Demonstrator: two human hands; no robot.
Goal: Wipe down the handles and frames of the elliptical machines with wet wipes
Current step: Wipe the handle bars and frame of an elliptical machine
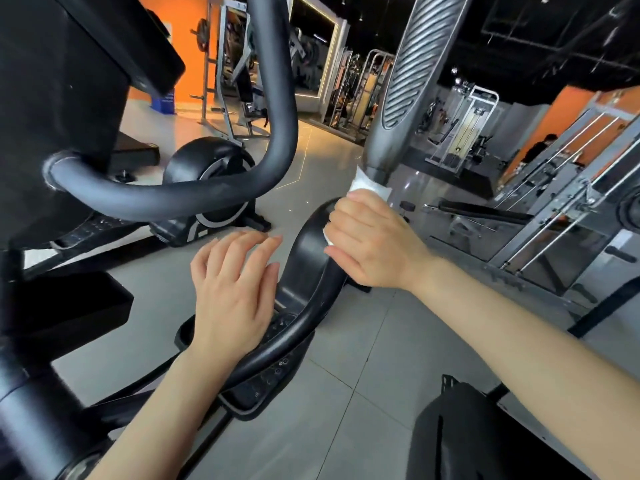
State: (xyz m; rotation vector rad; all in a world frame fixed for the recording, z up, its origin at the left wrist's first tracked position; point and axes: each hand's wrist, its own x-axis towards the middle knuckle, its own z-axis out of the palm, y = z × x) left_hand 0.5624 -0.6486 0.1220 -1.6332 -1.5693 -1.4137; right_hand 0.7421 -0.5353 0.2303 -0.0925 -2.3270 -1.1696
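My right hand is closed around a white wet wipe, which is wrapped round the lower end of the grey ribbed moving handle where it meets the black swing arm. My left hand hovers with fingers spread just left of that black arm and holds nothing. A thick black curved fixed handlebar sweeps across the upper left from the elliptical's black console body.
A second elliptical stands behind on the grey tiled floor. Silver weight racks and cable machines fill the right side. A person in black sits far right. A black machine part is at the bottom right.
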